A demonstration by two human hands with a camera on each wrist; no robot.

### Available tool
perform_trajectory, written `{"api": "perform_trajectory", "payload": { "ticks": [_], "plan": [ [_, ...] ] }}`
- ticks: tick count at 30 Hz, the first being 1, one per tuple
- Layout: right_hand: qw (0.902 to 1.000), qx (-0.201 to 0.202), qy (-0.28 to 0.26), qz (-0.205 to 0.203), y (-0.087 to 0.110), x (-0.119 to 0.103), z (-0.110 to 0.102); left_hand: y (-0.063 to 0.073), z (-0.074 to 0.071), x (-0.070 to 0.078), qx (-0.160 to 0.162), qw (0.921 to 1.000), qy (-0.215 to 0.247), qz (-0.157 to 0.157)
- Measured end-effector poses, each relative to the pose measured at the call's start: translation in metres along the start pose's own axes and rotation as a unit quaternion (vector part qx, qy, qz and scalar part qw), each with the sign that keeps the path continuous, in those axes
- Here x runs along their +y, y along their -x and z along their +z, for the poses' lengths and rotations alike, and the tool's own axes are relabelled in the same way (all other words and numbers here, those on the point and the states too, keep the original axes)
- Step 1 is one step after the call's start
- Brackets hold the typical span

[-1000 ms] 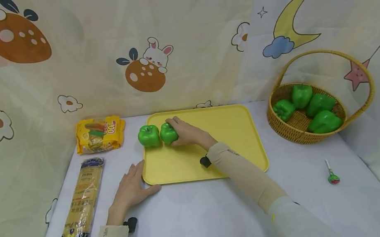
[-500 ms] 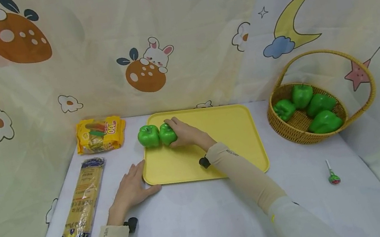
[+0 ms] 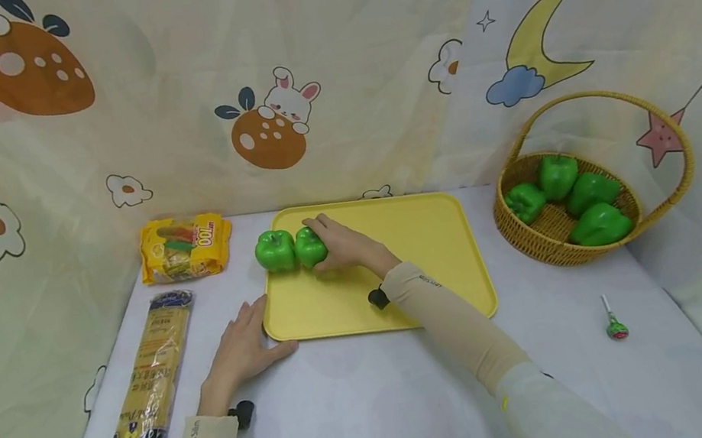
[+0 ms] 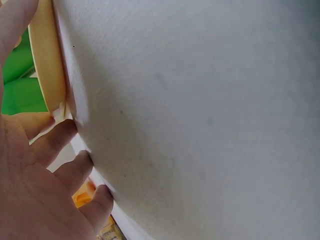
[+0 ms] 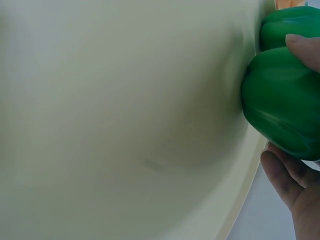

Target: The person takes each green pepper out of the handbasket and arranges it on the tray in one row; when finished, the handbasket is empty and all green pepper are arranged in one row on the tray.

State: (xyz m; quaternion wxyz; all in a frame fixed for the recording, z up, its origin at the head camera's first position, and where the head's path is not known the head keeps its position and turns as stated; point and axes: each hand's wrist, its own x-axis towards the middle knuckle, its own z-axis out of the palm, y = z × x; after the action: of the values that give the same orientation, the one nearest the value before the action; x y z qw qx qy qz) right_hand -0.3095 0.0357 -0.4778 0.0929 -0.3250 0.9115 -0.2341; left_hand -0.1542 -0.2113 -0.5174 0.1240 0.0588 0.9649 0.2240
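Near the back left of the yellow tray (image 3: 376,284), my right hand (image 3: 344,243) grips a green bell pepper (image 3: 310,247). In the right wrist view the thumb lies on one side of this bell pepper (image 5: 282,100) and the fingers on the other. A second green bell pepper (image 3: 275,251) sits beside it at the tray's left edge. My left hand (image 3: 244,353) rests at the tray's front left corner, fingers spread and thumb along the front edge. In the left wrist view its fingertips (image 4: 82,160) are down on the white tablecloth beside the tray rim (image 4: 47,60).
A wicker basket (image 3: 540,249) with several green bell peppers stands at the back right. In front of it lies a lollipop (image 3: 614,326). On the left are a yellow snack packet (image 3: 185,248) and a long pack of dry noodles (image 3: 150,392). Patterned curtains close off the back and sides.
Over the last second the gripped bell pepper has shifted very slightly left, up against the other one. My left hand has stayed in place.
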Motion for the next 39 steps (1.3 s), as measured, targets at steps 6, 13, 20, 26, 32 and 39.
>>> {"api": "perform_trajectory", "payload": {
  "ticks": [6,13,20,26,32,39],
  "plan": [
    [0.9998,0.007,0.019,0.006,0.003,0.0,-0.004,-0.001,-0.001,0.001,-0.001,1.0,0.002,0.005],
    [0.9993,0.02,0.011,0.03,0.014,-0.001,-0.015,-0.004,0.0,-0.001,-0.002,1.0,0.002,0.005],
    [0.999,0.031,0.012,0.031,0.03,0.001,-0.021,-0.004,-0.002,-0.002,-0.004,1.0,0.004,-0.003],
    [0.9985,0.048,0.007,0.027,0.05,0.009,-0.021,-0.003,0.0,0.001,-0.005,1.0,0.002,0.001],
    [0.9974,0.058,0.015,0.04,0.072,0.018,-0.027,-0.002,0.0,0.0,-0.01,1.0,0.001,-0.002],
    [0.997,0.064,0.028,0.033,0.097,0.024,-0.044,-0.003,0.001,-0.001,-0.01,0.9999,-0.001,0.0]
  ]
}}
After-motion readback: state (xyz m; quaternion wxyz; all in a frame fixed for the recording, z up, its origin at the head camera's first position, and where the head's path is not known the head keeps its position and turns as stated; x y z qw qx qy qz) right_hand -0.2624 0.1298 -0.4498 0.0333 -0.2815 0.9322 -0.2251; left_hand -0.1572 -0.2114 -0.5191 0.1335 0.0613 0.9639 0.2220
